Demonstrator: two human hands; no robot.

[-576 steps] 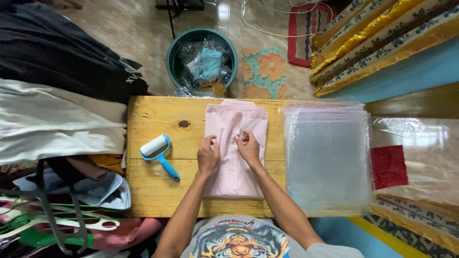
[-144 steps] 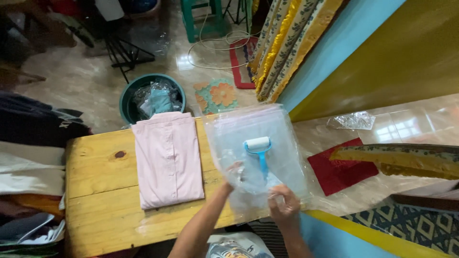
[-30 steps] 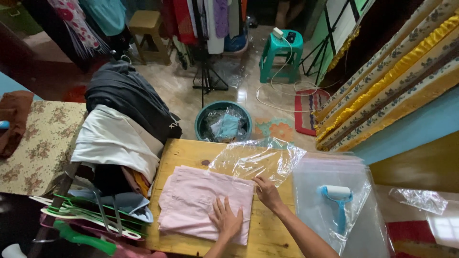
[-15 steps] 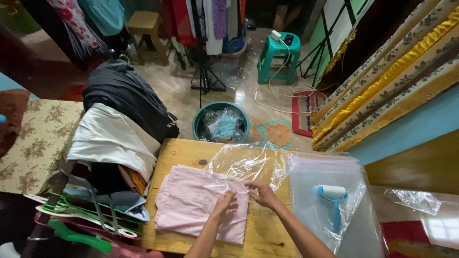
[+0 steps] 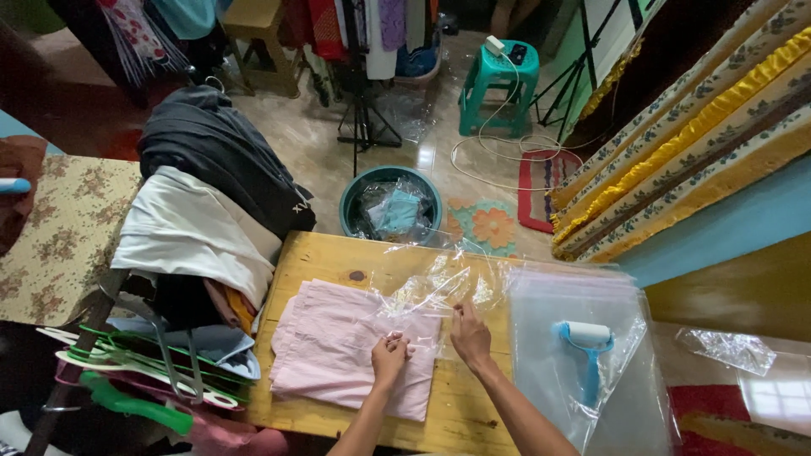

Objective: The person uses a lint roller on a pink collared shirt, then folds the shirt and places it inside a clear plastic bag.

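on the wooden surface (image 5: 338, 257) the folded pink garment (image 5: 338, 346) lies flat. your left hand (image 5: 389, 355) pinches the clear plastic bag (image 5: 431, 291) at its edge over the garment; your right hand (image 5: 470, 333) grips the same bag just beside it. further right, a blue lint roller (image 5: 585, 350) rests on stacked bags (image 5: 574, 295).
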